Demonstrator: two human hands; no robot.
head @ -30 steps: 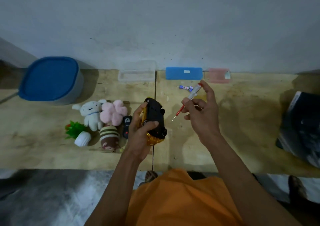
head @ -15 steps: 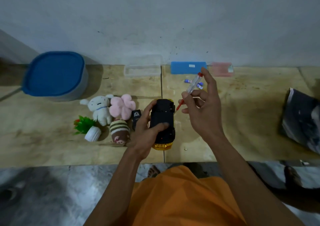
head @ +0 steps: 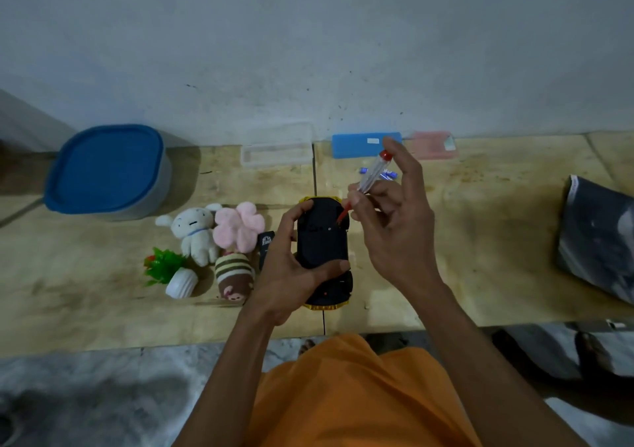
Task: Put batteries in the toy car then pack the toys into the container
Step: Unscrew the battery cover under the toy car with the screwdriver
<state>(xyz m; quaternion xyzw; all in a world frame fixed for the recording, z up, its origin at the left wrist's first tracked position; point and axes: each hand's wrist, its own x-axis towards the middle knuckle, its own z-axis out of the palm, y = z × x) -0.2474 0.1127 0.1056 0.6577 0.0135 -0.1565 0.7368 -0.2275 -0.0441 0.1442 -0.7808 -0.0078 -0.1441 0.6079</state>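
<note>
L hand point(head: 291, 268): clamps car point(head: 322, 251) by its sides, underside up, above bench edge.
R hand point(head: 394, 237): pinches screwdriver point(head: 368, 180), tip at car's far end.
Handling: car prob. light, rigid plastic; hold by flanks, off wheels.
Batteries point(head: 380, 173): on bench beyond car.
Tub point(head: 108, 172): far left, lid on; contents unseen.

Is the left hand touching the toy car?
Touching. The head view shows the left hand wrapped around the upturned car, thumb across its black underside.

Plush toys point(head: 219, 240) crowd left of toy car point(head: 322, 251), bare table point(head: 480, 258) right
</note>
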